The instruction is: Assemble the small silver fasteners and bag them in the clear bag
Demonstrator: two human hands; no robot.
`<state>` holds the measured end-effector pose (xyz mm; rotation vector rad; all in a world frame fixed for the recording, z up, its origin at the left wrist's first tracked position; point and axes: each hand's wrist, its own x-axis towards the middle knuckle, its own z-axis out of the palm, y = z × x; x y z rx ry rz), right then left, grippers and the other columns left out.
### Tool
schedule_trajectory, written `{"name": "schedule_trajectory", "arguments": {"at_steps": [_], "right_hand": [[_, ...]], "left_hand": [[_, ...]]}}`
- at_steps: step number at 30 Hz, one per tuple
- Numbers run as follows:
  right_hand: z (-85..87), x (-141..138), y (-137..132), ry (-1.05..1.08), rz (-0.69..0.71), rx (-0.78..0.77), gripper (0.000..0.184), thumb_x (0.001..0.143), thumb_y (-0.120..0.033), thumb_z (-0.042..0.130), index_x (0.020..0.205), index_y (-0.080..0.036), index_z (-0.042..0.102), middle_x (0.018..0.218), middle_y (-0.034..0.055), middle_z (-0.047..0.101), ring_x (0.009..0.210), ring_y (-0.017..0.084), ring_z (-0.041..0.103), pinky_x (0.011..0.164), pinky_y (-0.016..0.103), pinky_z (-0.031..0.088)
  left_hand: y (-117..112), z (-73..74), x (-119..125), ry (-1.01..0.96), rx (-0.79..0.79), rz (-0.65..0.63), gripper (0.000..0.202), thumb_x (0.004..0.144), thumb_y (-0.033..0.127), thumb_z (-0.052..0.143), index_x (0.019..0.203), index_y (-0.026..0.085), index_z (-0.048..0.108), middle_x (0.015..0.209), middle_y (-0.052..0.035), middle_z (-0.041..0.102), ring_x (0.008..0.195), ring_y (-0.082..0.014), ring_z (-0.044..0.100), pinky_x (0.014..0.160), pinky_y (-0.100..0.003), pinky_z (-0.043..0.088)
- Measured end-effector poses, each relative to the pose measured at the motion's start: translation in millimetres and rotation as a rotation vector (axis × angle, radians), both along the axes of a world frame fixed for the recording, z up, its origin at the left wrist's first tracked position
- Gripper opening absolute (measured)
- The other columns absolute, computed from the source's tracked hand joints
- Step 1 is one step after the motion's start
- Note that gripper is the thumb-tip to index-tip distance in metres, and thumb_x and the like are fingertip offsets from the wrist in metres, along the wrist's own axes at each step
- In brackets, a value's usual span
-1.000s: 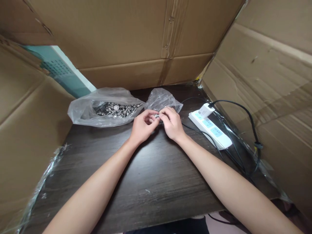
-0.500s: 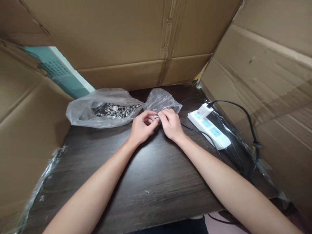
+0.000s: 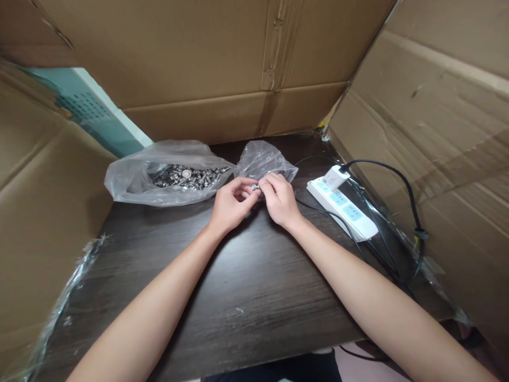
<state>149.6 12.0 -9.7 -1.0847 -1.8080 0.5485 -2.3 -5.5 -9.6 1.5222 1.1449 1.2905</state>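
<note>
Between my two hands is a small silver bolt (image 3: 255, 187), with what looks like a washer or collar around it. My left hand (image 3: 233, 206) pinches it from the left with thumb and forefinger. From the right, the fingertips of my right hand (image 3: 281, 200) close on its other end and partly cover it. To the left lies a clear plastic bag (image 3: 126, 179), its mouth spread, with many small metal parts (image 3: 193, 178) inside. A smaller clear plastic bag (image 3: 257, 155) sits just behind my hands; its contents are mostly hidden.
At the right, a white power strip (image 3: 360, 225) has a white charger (image 3: 334, 178) plugged in, with black cables (image 3: 409, 196) trailing around it. Cardboard walls (image 3: 191, 58) enclose the dark wooden table (image 3: 238, 286) at the back and both sides.
My hands stay closed on the bolt, with only slight finger movement. The whole view has shifted a little; the bags and power strip have not visibly moved on the table.
</note>
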Motion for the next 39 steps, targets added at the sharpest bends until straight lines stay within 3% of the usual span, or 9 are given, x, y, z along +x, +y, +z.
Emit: {"name": "schedule_trajectory", "arguments": {"at_steps": [4, 11, 19, 28, 39], "right_hand": [[0.2, 1.4, -0.1, 0.022, 0.037, -0.009, 0.021, 0.094, -0.022, 0.048, 0.073, -0.022, 0.050, 0.080, 0.0036, 0.061, 0.083, 0.021, 0.053, 0.082, 0.036, 0.041], [1.6, 0.3, -0.4, -0.025, 0.039, -0.038, 0.034, 0.101, -0.028, 0.042, 0.068, -0.022, 0.049, 0.074, 0.0038, 0.058, 0.078, 0.020, 0.051, 0.080, 0.036, 0.040], [0.7, 0.7, -0.4, 0.031, 0.027, -0.027, 0.023, 0.095, -0.022, 0.049, 0.072, -0.022, 0.051, 0.079, 0.0036, 0.061, 0.082, 0.021, 0.053, 0.082, 0.035, 0.041], [-1.0, -0.2, 1.4, -0.019, 0.032, -0.008, 0.031, 0.101, -0.024, 0.043, 0.071, -0.022, 0.050, 0.078, 0.0037, 0.059, 0.082, 0.020, 0.053, 0.083, 0.036, 0.041], [0.1, 0.8, 0.5, 0.011, 0.037, -0.033, 0.025, 0.097, -0.023, 0.045, 0.072, -0.022, 0.050, 0.081, 0.0041, 0.061, 0.083, 0.021, 0.054, 0.084, 0.037, 0.042]], "left_hand": [[0.5, 0.7, -0.3, -0.012, -0.003, -0.002, 0.026, 0.079, 0.028, 0.075, 0.100, 0.012, 0.072, 0.078, -0.0034, 0.068, 0.068, -0.0107, 0.061, 0.065, -0.021, 0.052], [0.0, 1.1, -0.1, -0.005, -0.014, 0.000, 0.026, 0.079, 0.029, 0.075, 0.099, 0.012, 0.072, 0.077, -0.0034, 0.068, 0.067, -0.0111, 0.062, 0.065, -0.022, 0.052], [-0.2, 1.9, -0.6, 0.008, -0.018, 0.007, 0.029, 0.081, 0.034, 0.075, 0.100, 0.012, 0.073, 0.077, -0.0032, 0.068, 0.066, -0.0109, 0.061, 0.064, -0.021, 0.051], [0.2, 1.6, -0.5, 0.007, -0.022, 0.003, 0.029, 0.080, 0.032, 0.075, 0.101, 0.012, 0.073, 0.076, -0.0030, 0.068, 0.066, -0.0110, 0.062, 0.065, -0.022, 0.052], [0.8, 0.3, -0.4, 0.011, -0.007, 0.014, 0.027, 0.080, 0.031, 0.075, 0.100, 0.013, 0.073, 0.076, -0.0028, 0.068, 0.066, -0.0111, 0.062, 0.064, -0.021, 0.052]]}}
